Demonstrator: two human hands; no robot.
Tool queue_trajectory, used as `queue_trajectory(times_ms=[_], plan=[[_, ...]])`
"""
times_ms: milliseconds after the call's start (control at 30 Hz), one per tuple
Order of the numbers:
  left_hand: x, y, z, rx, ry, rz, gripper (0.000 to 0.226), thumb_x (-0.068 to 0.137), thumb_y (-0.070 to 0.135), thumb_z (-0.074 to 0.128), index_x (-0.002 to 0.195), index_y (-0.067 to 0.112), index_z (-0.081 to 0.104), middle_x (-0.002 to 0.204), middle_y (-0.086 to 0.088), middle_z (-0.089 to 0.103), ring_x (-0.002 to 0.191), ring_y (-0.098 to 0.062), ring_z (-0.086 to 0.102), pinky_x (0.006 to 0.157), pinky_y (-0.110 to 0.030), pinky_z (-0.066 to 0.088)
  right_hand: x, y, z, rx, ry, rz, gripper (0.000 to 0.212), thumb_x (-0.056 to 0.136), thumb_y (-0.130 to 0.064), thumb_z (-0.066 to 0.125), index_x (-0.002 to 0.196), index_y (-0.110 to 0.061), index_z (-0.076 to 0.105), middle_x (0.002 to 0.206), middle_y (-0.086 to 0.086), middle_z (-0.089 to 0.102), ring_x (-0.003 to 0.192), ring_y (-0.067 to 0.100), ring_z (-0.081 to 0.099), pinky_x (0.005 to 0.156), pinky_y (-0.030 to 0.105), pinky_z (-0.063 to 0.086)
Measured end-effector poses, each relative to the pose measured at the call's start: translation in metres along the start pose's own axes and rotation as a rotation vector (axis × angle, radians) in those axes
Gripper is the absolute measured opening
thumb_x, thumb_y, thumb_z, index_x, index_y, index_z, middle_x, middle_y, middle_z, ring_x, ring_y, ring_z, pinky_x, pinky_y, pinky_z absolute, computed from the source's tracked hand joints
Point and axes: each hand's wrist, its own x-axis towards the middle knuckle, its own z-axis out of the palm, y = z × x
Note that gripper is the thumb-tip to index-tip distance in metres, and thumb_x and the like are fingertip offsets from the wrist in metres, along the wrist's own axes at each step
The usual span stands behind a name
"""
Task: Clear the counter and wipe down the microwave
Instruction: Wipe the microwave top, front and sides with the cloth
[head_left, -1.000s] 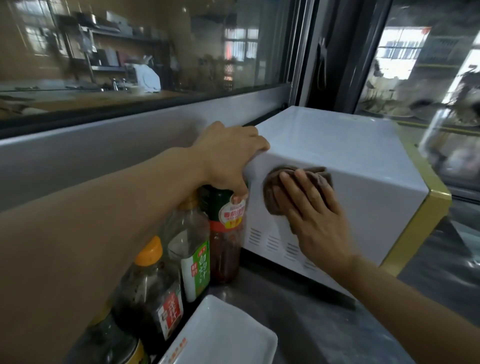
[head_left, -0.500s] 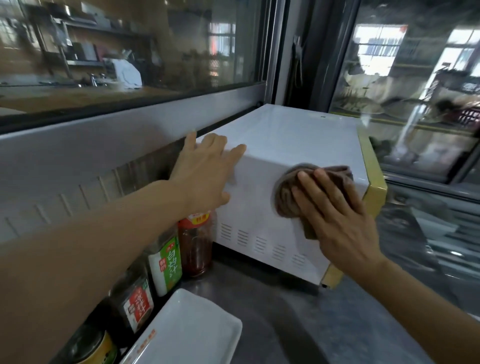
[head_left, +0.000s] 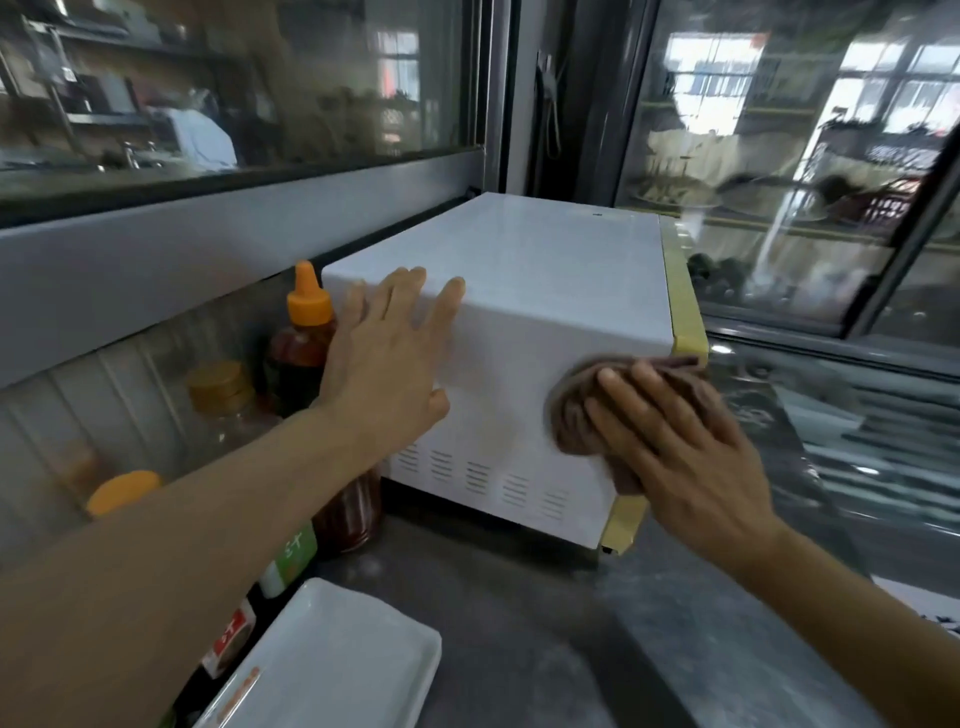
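A white microwave (head_left: 545, 270) with a yellow front trim stands on the dark counter (head_left: 545, 623), its side panel turned toward me. My left hand (head_left: 387, 358) lies flat with spread fingers on the rear part of that panel. My right hand (head_left: 675, 447) presses a brown cloth (head_left: 571, 410) against the panel near the yellow front edge, fingers straight over the cloth.
Several sauce bottles stand left of the microwave along the wall, among them one with an orange nozzle cap (head_left: 309, 296). A white rectangular tray (head_left: 332, 660) lies at the near left. Glass panes rise behind the counter and to the right.
My right hand has slid the cloth along the side panel toward the yellow front edge. My left hand released the rear top corner and now lies flat on the panel.
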Motion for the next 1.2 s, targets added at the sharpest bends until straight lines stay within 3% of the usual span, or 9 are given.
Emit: queue_trajectory(times_ms=[100,200,367,433,500,700,833,967,1200], plan=[[0.0,0.001,0.003,0.008,0.017,-0.007,0.101,0.072,0.049,0.066,0.143,0.025,-0.001,0.151,-0.013,0.014,0.142,-0.03,0.014,0.114,-0.047,0.013,0.019,0.02,-0.003,0.031,0.134,0.12,0.051,0.095,-0.015,0.047,0.144,-0.015,0.036,0.154,0.009,0.024,0.143,0.032,0.02,0.117,0.048,0.016],[-0.001,0.001,0.006,0.013,0.048,0.0,0.102,0.068,0.046,0.071,0.144,0.022,0.007,0.15,-0.016,0.021,0.14,-0.032,0.018,0.112,-0.048,0.016,0.004,0.003,0.01,0.063,0.163,0.188,0.056,0.091,-0.016,0.053,0.144,-0.015,0.035,0.152,0.011,0.025,0.145,0.033,0.013,0.117,0.05,0.014],[-0.001,-0.002,0.011,0.006,0.066,0.006,0.104,0.064,0.042,0.075,0.145,0.02,0.013,0.148,-0.017,0.024,0.139,-0.034,0.021,0.111,-0.049,0.018,-0.071,-0.036,0.031,0.0,-0.198,-0.127,0.069,0.083,-0.019,0.047,0.147,-0.015,0.022,0.158,0.007,0.011,0.147,0.026,0.0,0.118,0.045,0.006],[-0.001,-0.002,0.01,-0.004,0.054,0.006,0.106,0.064,0.044,0.075,0.146,0.021,0.011,0.149,-0.017,0.022,0.14,-0.033,0.019,0.112,-0.049,0.018,-0.078,-0.034,0.027,-0.06,-0.256,-0.203,0.071,0.082,-0.018,0.04,0.149,-0.013,0.018,0.16,0.007,0.002,0.147,0.025,-0.003,0.118,0.044,0.003],[-0.001,-0.003,0.008,-0.001,0.046,0.015,0.106,0.065,0.044,0.075,0.146,0.021,0.01,0.15,-0.016,0.021,0.14,-0.033,0.019,0.112,-0.049,0.017,-0.064,-0.023,0.017,-0.067,-0.209,-0.176,0.069,0.083,-0.016,0.035,0.149,-0.014,0.017,0.16,0.004,-0.003,0.147,0.022,-0.003,0.119,0.043,-0.002],[-0.001,-0.004,0.007,-0.011,0.075,0.02,0.107,0.062,0.037,0.079,0.145,0.02,0.014,0.149,-0.017,0.024,0.137,-0.034,0.022,0.111,-0.052,0.013,-0.011,-0.003,0.013,-0.032,0.1,0.21,0.06,0.092,-0.02,0.054,0.147,-0.015,0.03,0.157,0.009,0.016,0.146,0.029,0.01,0.118,0.048,0.007],[-0.002,-0.007,0.007,-0.001,0.088,0.029,0.103,0.063,0.034,0.079,0.145,0.021,0.018,0.147,-0.016,0.029,0.134,-0.034,0.028,0.112,-0.055,0.01,-0.063,-0.042,0.032,0.015,-0.127,-0.015,0.067,0.086,-0.018,0.054,0.147,-0.011,0.026,0.156,0.012,0.014,0.147,0.029,0.002,0.118,0.045,0.005],[0.003,-0.022,-0.003,0.064,0.07,0.122,0.096,0.068,0.035,0.076,0.145,0.022,0.021,0.142,-0.012,0.037,0.129,-0.033,0.038,0.112,-0.058,0.006,-0.086,-0.051,0.032,-0.064,-0.286,-0.145,0.068,0.087,-0.015,0.034,0.15,-0.011,0.011,0.159,0.009,0.001,0.147,0.028,-0.002,0.119,0.044,0.004],[0.003,-0.048,-0.01,0.219,-0.007,0.187,0.097,0.074,0.043,0.07,0.147,0.021,0.011,0.15,-0.013,0.025,0.14,-0.028,0.022,0.112,-0.058,0.0,-0.013,-0.09,0.04,0.003,-0.264,-0.208,0.058,0.084,-0.013,0.03,0.142,-0.01,0.037,0.15,0.006,0.031,0.141,0.027,0.027,0.115,0.043,0.008]])
